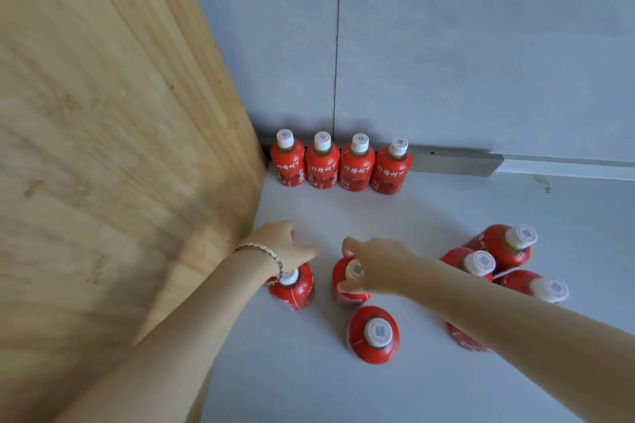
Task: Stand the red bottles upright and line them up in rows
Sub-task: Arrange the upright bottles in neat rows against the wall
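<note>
Four red bottles stood upright in a row [340,163] against the grey wall [446,45], the leftmost just beside the wooden panel [103,113]. My left hand [280,244], bracelet [264,252] on the wrist, hovered loose-fingered and empty above an upright bottle [293,288] nearer me than that row. My right hand [376,266] sat over the cap of the next bottle [345,285]; whether I gripped it, I could not tell. Another bottle [374,335] stood nearer still. A loose cluster [498,254] stood right of these, well apart from the row.
</note>
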The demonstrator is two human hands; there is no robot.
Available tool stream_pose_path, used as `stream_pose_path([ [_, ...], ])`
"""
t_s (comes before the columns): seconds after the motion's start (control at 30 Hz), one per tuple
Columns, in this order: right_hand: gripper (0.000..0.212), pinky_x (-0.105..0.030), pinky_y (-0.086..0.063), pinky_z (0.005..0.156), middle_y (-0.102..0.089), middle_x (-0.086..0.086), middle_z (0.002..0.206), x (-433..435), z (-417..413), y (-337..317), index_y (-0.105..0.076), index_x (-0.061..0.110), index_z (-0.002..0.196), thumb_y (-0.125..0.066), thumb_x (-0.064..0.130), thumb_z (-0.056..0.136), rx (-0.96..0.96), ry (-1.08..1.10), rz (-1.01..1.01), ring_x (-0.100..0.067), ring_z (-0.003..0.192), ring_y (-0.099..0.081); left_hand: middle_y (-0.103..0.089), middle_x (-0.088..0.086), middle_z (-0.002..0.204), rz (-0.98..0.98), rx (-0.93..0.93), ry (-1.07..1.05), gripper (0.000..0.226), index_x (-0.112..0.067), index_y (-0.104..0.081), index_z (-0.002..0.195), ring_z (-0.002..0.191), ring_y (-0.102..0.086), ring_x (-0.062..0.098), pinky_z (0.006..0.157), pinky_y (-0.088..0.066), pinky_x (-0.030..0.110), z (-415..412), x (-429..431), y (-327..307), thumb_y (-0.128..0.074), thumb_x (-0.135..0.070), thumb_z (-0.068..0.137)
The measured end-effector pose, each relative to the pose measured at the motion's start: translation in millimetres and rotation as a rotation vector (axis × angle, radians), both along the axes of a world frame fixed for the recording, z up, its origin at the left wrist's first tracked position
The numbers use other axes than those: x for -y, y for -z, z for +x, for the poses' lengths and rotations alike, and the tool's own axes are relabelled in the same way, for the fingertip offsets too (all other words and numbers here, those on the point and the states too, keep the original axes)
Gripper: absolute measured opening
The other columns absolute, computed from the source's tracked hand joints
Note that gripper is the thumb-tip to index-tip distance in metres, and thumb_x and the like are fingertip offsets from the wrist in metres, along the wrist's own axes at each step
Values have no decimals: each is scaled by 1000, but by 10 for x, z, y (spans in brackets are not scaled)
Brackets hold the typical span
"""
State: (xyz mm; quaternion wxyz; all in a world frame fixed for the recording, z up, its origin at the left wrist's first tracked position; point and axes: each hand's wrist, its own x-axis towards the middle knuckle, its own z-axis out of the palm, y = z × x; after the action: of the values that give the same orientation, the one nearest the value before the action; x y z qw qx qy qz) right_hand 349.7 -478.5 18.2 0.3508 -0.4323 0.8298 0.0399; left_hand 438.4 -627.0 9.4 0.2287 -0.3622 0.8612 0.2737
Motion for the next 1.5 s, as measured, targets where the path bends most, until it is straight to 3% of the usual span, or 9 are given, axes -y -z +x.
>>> stream_pose_path([
  [0.1,51,-36,-49,82,-61,-11,115,27,29,97,-41,16,126,-55,45,86,-4,71,-50,-28,100,-59,-45,-3,71,68,37,-13,34,-18,-42,79,69,-46,19,56,-34,27,255,-31,68,-64,-42,73],
  [0.27,48,-39,-55,85,-60,-13,120,11,-31,205,-40,15,126,-54,41,88,105,256,-124,-27,90,-62,-40,-1,63,18,-202,-122,31,-15,-38,69,66,-42,22,54,-30,27,342,-32,160,-64,-29,75],
  [0.5,51,-40,-55,88,-56,-13,128,130,-213,198,-41,12,130,-53,41,89,159,442,-144,-26,93,-60,-60,19,107,-67,-341,-388,29,-6,-54,98,94,-55,33,85,-45,36,-243,396,134,-64,-24,78],
  [0.6,52,-38,-54,88,-55,-12,130,171,-266,226,-43,11,129,-53,41,89,168,499,-165,-28,106,-59,-62,21,96,-119,-388,-372,23,-11,-43,83,90,-59,38,68,-42,33,-503,553,156,-63,-23,78],
  [0.7,42,-38,-56,81,-61,-10,116,240,-283,268,-49,12,118,-54,40,87,128,529,-231,-23,91,-58,-62,22,89,-137,-441,-327,23,-10,-44,81,90,-61,41,60,-35,28,-619,640,225,-63,-21,79],
  [0.9,31,-32,-41,62,-57,-4,87,726,-486,204,-48,13,98,-56,40,85,13,551,-473,-25,76,-54,-48,24,119,-227,-417,-436,48,-2,-49,115,109,-52,40,88,-46,41,-573,514,397,-65,-34,83],
  [1.1,54,-42,-51,88,-49,-15,124,1091,-578,328,-41,18,129,-58,44,85,99,578,-437,-34,106,-57,-62,10,123,-18,-514,-534,41,-13,-50,122,114,-55,34,94,-43,35,-573,577,416,-61,-29,86],
  [1.3,58,-40,-44,102,-51,-9,138,1094,-483,496,-37,10,136,-63,28,87,302,781,-560,-27,126,-50,-56,8,134,123,-609,-556,46,-15,-47,130,124,-51,31,104,-41,40,-606,665,430,-63,-22,87],
  [1.5,64,-39,-49,96,-47,-10,140,942,-516,484,-30,13,142,-63,19,87,371,816,-546,-28,123,-52,-42,16,144,95,-471,-538,61,-18,-31,142,130,-41,36,106,-39,45,-630,694,527,-59,-28,89],
])
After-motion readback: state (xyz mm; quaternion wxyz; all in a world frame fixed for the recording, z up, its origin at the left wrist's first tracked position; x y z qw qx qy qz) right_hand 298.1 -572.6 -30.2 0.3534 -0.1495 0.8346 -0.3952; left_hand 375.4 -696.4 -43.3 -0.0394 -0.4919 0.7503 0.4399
